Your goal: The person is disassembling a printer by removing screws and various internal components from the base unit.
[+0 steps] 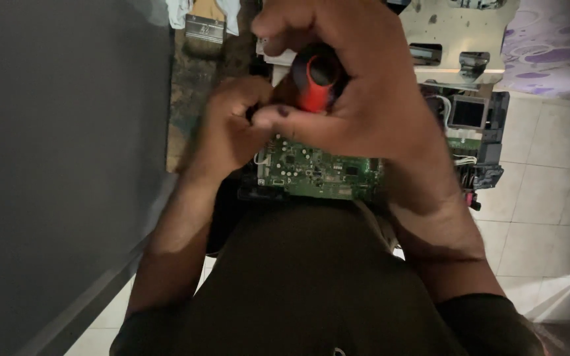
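Note:
My right hand (364, 79) is wrapped around the red and black handle of a screwdriver (316, 78), held upright so its butt end faces the camera. My left hand (232, 128) is curled just left of the tool's shaft, fingers closed near it; what it pinches is hidden. Below both hands lies a green circuit board (318, 173) with small components, resting at the edge of my lap. The screwdriver's tip is hidden behind my hands.
A metal chassis plate (460, 39) and a dark electronic module with wires (476, 132) lie to the right on a pale tiled floor (542, 191). A paintbrush (204, 26) lies on a worn wooden board (189, 99) at upper left. A grey wall (61, 165) fills the left.

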